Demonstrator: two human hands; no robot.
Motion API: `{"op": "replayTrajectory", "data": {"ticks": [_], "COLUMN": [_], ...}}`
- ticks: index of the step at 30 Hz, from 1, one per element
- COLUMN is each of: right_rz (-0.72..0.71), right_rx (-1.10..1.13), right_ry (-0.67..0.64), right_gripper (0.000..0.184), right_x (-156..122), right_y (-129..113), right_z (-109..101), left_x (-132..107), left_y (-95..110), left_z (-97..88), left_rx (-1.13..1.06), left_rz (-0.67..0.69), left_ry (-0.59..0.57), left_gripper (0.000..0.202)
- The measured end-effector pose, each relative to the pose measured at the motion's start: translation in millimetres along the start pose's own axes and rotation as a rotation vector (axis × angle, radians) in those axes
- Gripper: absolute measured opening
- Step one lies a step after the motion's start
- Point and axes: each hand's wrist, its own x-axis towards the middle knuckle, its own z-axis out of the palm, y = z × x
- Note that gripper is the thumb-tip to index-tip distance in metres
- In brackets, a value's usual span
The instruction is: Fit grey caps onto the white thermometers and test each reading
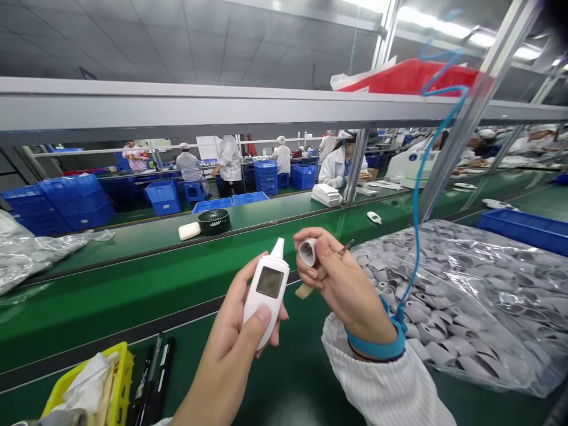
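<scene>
L grip round wht device, thumb just below scrn.

The room is roofed by a grey panelled ceiling and lit by bright strip lights. A pale metal shelf is mounted above the green tabletop. Beyond, blue stools and stacked blue crates are seen on a green floor.

This is a factory assembly hall, with a green conveyor belt, white-capped workers at upper centre, and stacked blue crates at left.
</scene>
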Motion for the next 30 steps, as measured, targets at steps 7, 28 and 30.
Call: {"op": "replayTrajectory", "data": {"ticks": [7, 28, 30], "right_rz": [-0.02, -0.315, -0.329], "right_rx": [0.103, -0.268, -0.293], "right_ry": [0.039, -0.096, -0.126], "right_gripper": [0.034, 0.014, 0.014], "right_x": [2.5, -4.2, -4.7], "right_y": [1.4, 7.2, 5.5], "right_z": [0.0, 9.5, 9.7], "left_x": [3.4, 2.1, 0.6], "left_y": [-9.7, -13.0, -11.7], "left_z": [-3.1, 3.8, 4.9], "left_rx": [0.068, 0.307, 0.328], "left_rz": [0.06, 0.158, 0.151], "left_ry": [-0.052, 0.063, 0.087], "left_gripper": [0.053, 0.057, 0.06]}}
